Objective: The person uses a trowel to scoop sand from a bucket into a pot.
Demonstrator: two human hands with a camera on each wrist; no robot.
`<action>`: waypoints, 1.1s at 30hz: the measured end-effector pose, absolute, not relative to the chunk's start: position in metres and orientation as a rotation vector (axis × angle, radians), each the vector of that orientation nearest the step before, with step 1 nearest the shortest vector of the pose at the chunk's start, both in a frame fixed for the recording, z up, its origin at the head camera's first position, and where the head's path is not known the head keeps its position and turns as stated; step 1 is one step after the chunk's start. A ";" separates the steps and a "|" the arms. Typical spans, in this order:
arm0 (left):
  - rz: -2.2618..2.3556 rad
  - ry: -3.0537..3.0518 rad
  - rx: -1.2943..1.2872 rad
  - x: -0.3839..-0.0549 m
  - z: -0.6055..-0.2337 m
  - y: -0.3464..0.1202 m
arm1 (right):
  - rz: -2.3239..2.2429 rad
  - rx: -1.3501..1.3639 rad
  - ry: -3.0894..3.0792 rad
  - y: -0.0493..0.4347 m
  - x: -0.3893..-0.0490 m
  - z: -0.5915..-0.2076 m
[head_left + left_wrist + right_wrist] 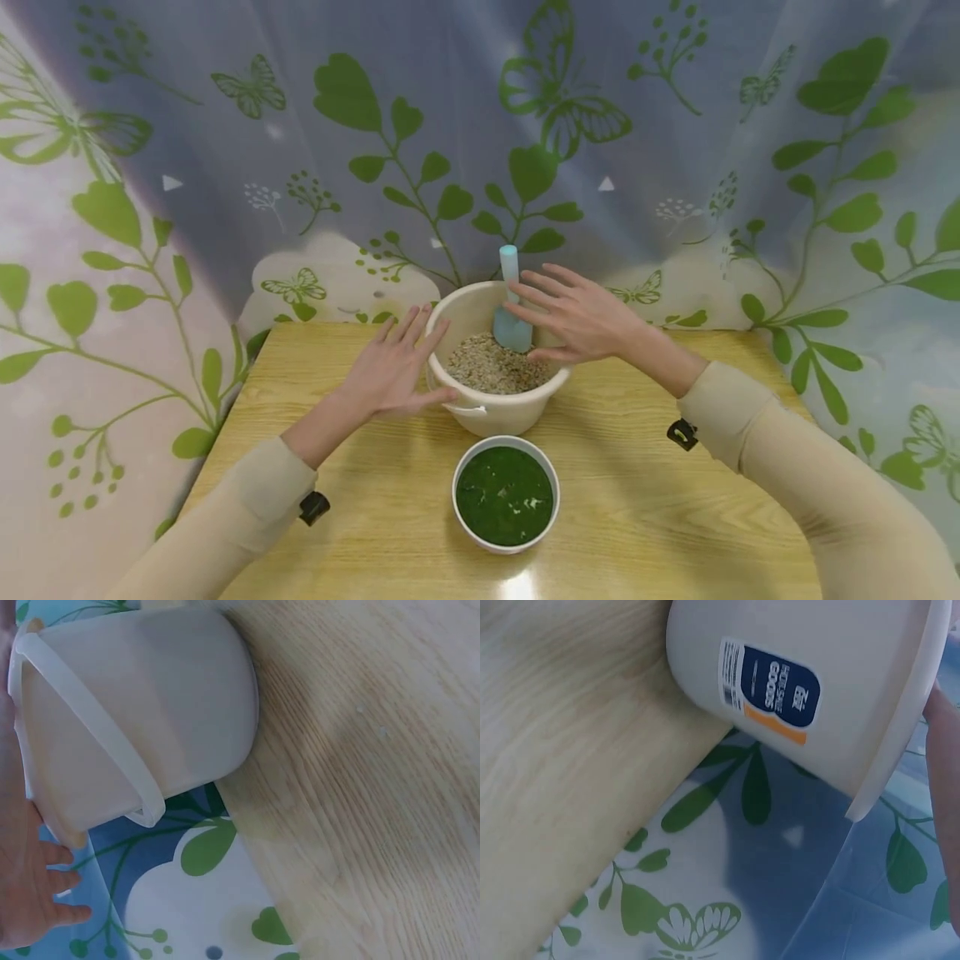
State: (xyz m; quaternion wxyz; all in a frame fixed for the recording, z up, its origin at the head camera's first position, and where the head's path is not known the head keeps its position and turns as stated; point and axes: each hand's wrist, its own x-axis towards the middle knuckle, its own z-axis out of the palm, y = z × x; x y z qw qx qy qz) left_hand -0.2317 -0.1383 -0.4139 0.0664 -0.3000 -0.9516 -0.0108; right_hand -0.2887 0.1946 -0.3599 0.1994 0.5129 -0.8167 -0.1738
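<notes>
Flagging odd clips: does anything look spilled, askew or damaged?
Small pale specks on the table, in the left wrist view, look odd against the wood; too blurred to call a spill. Otherwise nothing stands out: the bucket stands upright.

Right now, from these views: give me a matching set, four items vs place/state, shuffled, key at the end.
1. Blue scoop
2. White bowl
3. Left hand
4. Label

A. Spread, beside the bucket's left rim
B. Navy and orange
C. Blade in the flakes, handle up
D. Green contents

Pairs: 1-C, 2-D, 3-A, 4-B
</notes>
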 end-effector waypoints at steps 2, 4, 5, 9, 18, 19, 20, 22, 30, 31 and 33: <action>-0.022 -2.880 -0.902 -0.234 -0.413 -0.137 | -0.523 1.451 -2.262 0.193 -0.294 -0.359; -0.022 -2.894 -0.899 -0.236 -0.413 -0.136 | -0.551 1.474 -2.238 0.191 -0.298 -0.358; -0.025 -2.897 -0.898 -0.236 -0.413 -0.136 | -0.572 1.484 -2.228 0.190 -0.300 -0.358; -0.048 -2.902 -0.898 -0.237 -0.415 -0.137 | -0.636 1.522 -2.190 0.185 -0.308 -0.359; -0.025 -2.903 -0.908 -0.239 -0.415 -0.135 | -0.783 1.576 -2.140 0.171 -0.325 -0.362; -0.022 -2.908 -0.909 -0.238 -0.414 -0.135 | -0.801 1.576 -2.137 0.169 -0.327 -0.362; -0.017 -2.912 -0.909 -0.238 -0.414 -0.136 | -0.820 1.573 -2.133 0.168 -0.329 -0.362; -0.016 -2.911 -0.912 -0.238 -0.413 -0.136 | -0.856 1.567 -2.116 0.164 -0.332 -0.362; -0.028 -2.900 -0.913 -0.237 -0.414 -0.136 | -0.951 1.578 -2.021 0.158 -0.346 -0.364; -0.029 -2.903 -0.913 -0.237 -0.414 -0.136 | -0.973 1.578 -2.010 0.158 -0.347 -0.363; -0.036 -2.907 -0.915 -0.238 -0.415 -0.135 | -1.010 1.580 -1.994 0.158 -0.349 -0.362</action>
